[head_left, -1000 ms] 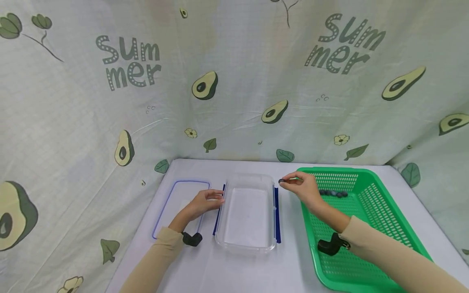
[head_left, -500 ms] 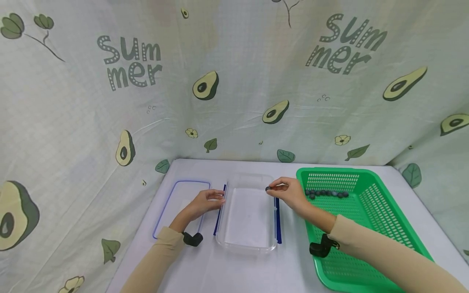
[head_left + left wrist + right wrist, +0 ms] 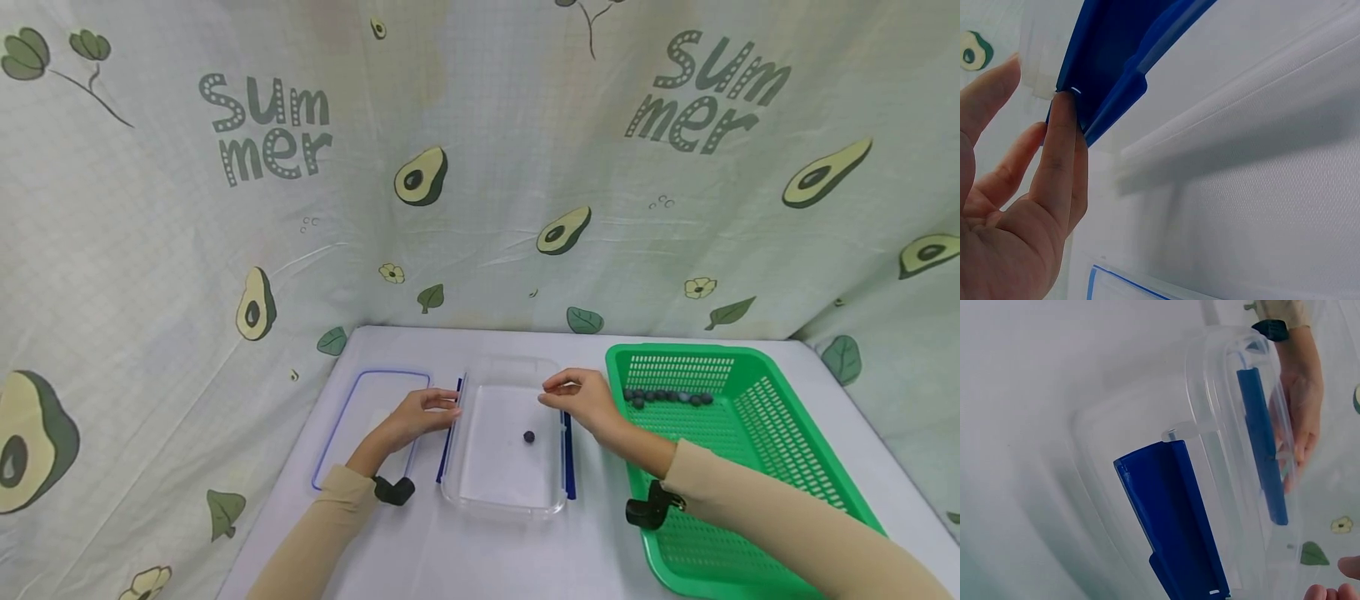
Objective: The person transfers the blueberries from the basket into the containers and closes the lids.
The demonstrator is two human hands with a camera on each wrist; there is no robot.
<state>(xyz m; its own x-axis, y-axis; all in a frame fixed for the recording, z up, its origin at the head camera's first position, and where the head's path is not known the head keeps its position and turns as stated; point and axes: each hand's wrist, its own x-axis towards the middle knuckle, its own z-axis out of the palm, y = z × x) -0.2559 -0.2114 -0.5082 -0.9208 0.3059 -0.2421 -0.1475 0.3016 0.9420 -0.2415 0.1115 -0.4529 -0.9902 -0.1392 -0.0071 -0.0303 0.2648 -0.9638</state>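
Right hand (image 3: 581, 398) empty, fingers loosely apart above clear container (image 3: 504, 500); 1 blueberry (image 3: 529, 437) lies below it on the container floor. Left hand (image 3: 420, 414) presses the blue latch (image 3: 1107, 81). Likely step: berry transfer. Next: pinch another from green basket (image 3: 765, 467), right of the grip.

Open container (image 3: 480, 487) top, basket (image 3: 757, 467) alongside

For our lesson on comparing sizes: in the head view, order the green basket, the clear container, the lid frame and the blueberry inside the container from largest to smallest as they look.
1. green basket
2. clear container
3. lid frame, partly behind the left arm, though it looks narrower than the container
4. blueberry
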